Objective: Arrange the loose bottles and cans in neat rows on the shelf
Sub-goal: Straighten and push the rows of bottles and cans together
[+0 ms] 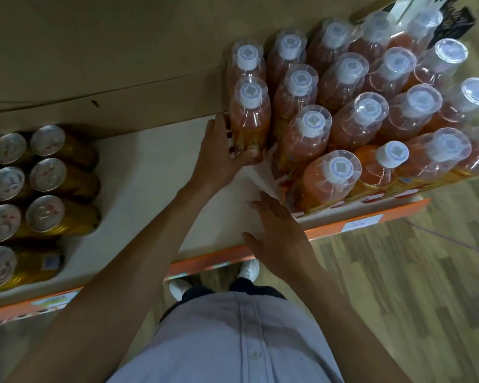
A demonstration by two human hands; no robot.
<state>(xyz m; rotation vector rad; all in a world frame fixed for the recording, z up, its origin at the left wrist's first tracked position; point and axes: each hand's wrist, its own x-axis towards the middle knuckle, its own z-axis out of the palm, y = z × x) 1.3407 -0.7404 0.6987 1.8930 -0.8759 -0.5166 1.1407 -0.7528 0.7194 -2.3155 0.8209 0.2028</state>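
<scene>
My left hand (227, 156) grips the upright bottle (250, 117) low down, its body just right of my palm. My right hand (278, 233) is spread open and empty, nearer the shelf (150, 172) front.

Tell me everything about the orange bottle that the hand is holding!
It is a clear plastic bottle of orange drink with a white cap under a clear cover and a yellow label low down. It stands upright on the white shelf, at the left end of the other orange bottles. The left hand grips its lower part.
</scene>
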